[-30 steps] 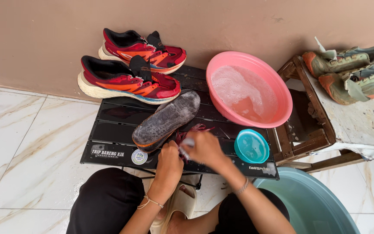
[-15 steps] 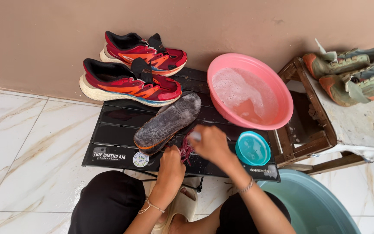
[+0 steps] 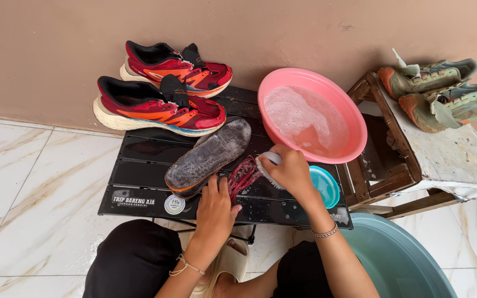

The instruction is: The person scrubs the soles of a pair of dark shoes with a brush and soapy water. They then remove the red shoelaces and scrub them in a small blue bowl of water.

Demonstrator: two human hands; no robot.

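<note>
My right hand (image 3: pixel 292 171) grips a white scrub brush (image 3: pixel 268 164) and presses its bristles onto a bundle of red shoelaces (image 3: pixel 242 176) lying on the black slatted table (image 3: pixel 139 165). My left hand (image 3: pixel 217 205) pins the near end of the laces against the table. Just left of the laces lies a soapy grey insole (image 3: pixel 208 155), its near end by my left thumb. A pink basin (image 3: pixel 311 115) of foamy water stands just beyond my right hand.
Two red running shoes (image 3: pixel 161 105) sit at the table's far left by the brown wall. A small teal bowl (image 3: pixel 325 185) is beside my right wrist. Muddy green-orange shoes (image 3: pixel 443 91) rest on a white wooden stool (image 3: pixel 443 160). A large teal tub (image 3: pixel 398 259) stands at lower right.
My right hand with the brush has slid rightward and a bit farther along the laces. The left hand stays pressed on the laces' near end.
</note>
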